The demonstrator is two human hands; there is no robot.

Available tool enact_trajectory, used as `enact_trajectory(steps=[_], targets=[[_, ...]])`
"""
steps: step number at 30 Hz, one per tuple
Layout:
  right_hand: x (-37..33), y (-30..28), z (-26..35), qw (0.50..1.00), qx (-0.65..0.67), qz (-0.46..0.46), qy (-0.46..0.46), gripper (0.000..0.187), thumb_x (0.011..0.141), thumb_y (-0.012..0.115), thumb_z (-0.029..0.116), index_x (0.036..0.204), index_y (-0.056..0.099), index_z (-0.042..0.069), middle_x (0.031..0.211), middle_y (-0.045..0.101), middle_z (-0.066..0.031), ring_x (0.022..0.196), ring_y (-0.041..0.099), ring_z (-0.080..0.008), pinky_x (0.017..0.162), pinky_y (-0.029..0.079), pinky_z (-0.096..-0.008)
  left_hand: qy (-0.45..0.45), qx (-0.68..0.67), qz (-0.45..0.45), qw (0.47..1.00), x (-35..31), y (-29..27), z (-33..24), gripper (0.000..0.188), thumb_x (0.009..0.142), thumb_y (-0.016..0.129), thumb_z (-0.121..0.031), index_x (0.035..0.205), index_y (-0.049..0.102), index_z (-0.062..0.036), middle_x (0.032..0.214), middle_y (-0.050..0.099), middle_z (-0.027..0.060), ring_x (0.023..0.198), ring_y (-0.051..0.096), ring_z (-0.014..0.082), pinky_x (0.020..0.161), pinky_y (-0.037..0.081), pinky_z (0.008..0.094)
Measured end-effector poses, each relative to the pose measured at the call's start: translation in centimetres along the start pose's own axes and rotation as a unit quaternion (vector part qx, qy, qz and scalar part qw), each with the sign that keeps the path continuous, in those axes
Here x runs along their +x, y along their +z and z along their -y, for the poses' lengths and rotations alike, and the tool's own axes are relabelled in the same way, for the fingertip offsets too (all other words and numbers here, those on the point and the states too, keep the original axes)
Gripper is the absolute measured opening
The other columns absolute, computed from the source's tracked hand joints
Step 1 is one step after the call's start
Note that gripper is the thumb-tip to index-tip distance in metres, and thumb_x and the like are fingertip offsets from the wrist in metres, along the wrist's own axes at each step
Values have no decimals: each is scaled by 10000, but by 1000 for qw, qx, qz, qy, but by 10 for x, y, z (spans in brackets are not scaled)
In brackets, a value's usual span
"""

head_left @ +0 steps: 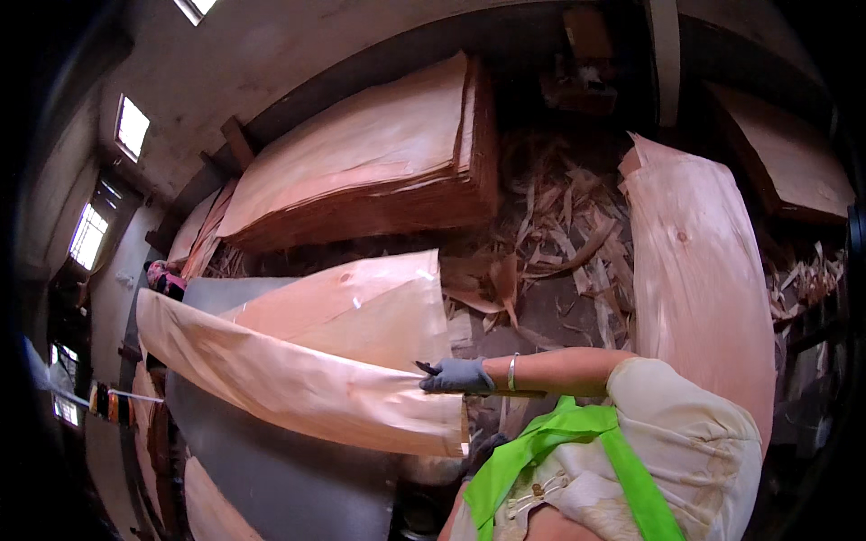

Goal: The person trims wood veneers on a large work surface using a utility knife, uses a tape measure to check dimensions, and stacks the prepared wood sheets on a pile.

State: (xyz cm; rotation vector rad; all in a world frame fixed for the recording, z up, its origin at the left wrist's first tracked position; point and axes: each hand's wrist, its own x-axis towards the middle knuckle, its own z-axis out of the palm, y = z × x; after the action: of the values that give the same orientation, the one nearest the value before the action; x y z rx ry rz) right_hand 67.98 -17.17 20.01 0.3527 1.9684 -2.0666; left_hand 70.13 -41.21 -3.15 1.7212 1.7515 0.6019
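A long, pale wood veneer sheet (307, 374) is lifted and curled lengthwise above a grey table. My right hand (462, 376), in a grey glove with a bracelet at the wrist, is closed at the sheet's right end. A small dark pointed thing (427, 368) sticks out by its fingers; its kind is unclear. Lower down, my left hand (487, 449) shows as a dark glove close to the sheet's corner, its fingers mostly hidden. Another veneer sheet (388, 311), with a knot and small white marks, lies flat behind the raised one.
Beneath the sheets is the grey tabletop (271, 460). A tall veneer stack (361, 135) stands behind it. Torn veneer scraps (577, 225) litter the floor. More veneer (695, 243) rises at right, close to my shoulder. Pink and dark patterned cloth (165, 278) shows at the table's far end.
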Motion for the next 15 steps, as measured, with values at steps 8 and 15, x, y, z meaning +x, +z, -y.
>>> enact_trajectory(steps=[8, 15], targets=[[0, -185, 35, 993, 36, -64, -95, 501, 813, 612, 389, 1081, 572, -32, 934, 576, -52, 827, 472, -119, 737, 411, -269, 23, 58, -2, 998, 123, 13, 86, 354, 790, 504, -112, 1137, 523, -44, 1244, 488, 99, 1186, 424, 227, 973, 351, 342], [81, -390, 69, 991, -16, -98, -89, 267, 817, 630, 220, 920, 636, -26, 838, 608, -27, 772, 530, -119, 697, 438, -284, -108, -1, 27, 994, 322, -38, 166, 356, 846, 499, -324, 1035, 576, -32, 1026, 591, 182, 944, 564, 316, 789, 449, 374]])
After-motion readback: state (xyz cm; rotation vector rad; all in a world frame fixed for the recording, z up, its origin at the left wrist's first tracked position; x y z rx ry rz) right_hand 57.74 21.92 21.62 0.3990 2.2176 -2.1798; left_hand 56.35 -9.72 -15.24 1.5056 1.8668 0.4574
